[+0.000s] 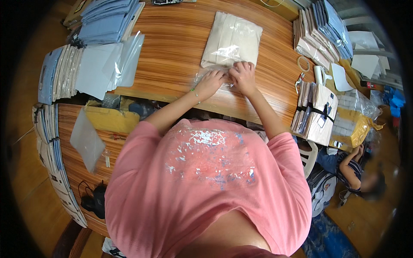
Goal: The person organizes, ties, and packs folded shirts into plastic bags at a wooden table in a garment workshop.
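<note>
A folded cream garment in a clear plastic bag (232, 41) lies flat on the wood-grain table (172, 51) in front of me. Both hands are at the bag's near end, where its loose plastic flap (202, 75) is bunched. My left hand (208, 84) has its fingers curled down on that flap. Close beside it, my right hand (243, 78) bends its fingers over the plastic near the garment's lower edge. The fingertips of both hands press together on the film. The garment itself looks smooth and lies still on the wood.
Stacks of bagged blue garments (107, 21) and white sheets (94, 71) stand at the left. At the right are bagged garments (316, 36), a tape roll (303, 64), a white-handled tool (320, 75) and a strapped garment bundle (316, 112). Another person (352, 172) sits at the lower right.
</note>
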The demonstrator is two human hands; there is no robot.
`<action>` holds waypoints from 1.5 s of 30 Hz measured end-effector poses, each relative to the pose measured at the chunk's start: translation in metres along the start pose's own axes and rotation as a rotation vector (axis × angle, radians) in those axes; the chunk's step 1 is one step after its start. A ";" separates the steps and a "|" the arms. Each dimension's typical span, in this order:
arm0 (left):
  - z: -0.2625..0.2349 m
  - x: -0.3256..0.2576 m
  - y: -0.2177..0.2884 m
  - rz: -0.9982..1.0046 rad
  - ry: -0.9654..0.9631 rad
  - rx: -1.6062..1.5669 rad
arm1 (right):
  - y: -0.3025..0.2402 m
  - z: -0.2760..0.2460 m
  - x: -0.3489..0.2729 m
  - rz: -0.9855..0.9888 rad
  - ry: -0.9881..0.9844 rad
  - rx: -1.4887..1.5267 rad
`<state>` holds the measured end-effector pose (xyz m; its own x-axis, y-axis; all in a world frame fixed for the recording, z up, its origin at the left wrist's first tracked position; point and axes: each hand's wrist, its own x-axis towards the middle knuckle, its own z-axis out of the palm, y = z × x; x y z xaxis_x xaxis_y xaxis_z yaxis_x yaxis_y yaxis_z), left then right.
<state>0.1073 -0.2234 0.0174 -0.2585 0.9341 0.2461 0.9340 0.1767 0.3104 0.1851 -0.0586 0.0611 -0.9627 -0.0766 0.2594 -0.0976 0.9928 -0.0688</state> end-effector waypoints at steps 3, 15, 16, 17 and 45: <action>0.002 -0.009 0.005 0.038 0.067 0.048 | 0.001 0.002 0.008 -0.046 0.059 -0.092; -0.005 0.032 0.002 -0.129 -0.066 0.019 | 0.024 -0.014 0.034 0.004 -0.036 0.144; -0.006 0.028 0.004 -0.108 -0.076 0.059 | 0.023 -0.010 0.031 0.000 -0.017 0.161; -0.007 0.023 0.007 -0.087 -0.086 0.099 | 0.020 -0.007 0.028 0.022 -0.004 0.170; 0.001 0.074 -0.068 0.675 -0.118 0.167 | -0.134 0.052 0.013 0.400 0.130 0.233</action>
<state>0.0247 -0.1661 0.0133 0.4100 0.8823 0.2311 0.9089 -0.4165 -0.0225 0.1722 -0.1977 0.0235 -0.8980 0.3342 0.2861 0.2057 0.8939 -0.3984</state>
